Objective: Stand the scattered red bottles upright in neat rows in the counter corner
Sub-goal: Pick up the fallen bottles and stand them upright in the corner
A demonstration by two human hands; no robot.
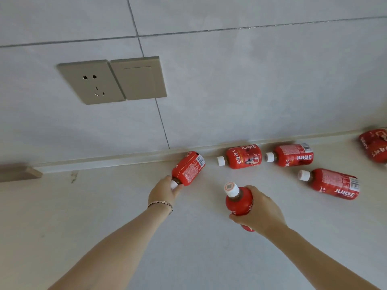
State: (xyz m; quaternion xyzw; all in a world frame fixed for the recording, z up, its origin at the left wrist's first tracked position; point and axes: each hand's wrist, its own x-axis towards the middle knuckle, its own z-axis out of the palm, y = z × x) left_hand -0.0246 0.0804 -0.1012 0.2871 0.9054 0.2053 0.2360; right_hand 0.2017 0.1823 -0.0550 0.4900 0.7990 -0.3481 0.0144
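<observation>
Gripping one red bottle in each hand over a pale counter (104,216) below a tiled wall (230,80).

Largest on the wall is a beige socket and switch plate (113,80), upper left. On the counter, four more red bottles lie on their sides: one nearest (333,184) at right, two along the backsplash strip, the middle one (244,156) and its right neighbour (293,154), both with white caps pointing left, and one cut off at the right edge (374,145). The right hand (261,210) wraps its fingers around an upright bottle (238,200), cap up. The left hand (164,191), a thin bracelet (161,205) on its wrist, pinches the cap end of a tilted bottle (188,168) whose base is beside the strip.
</observation>
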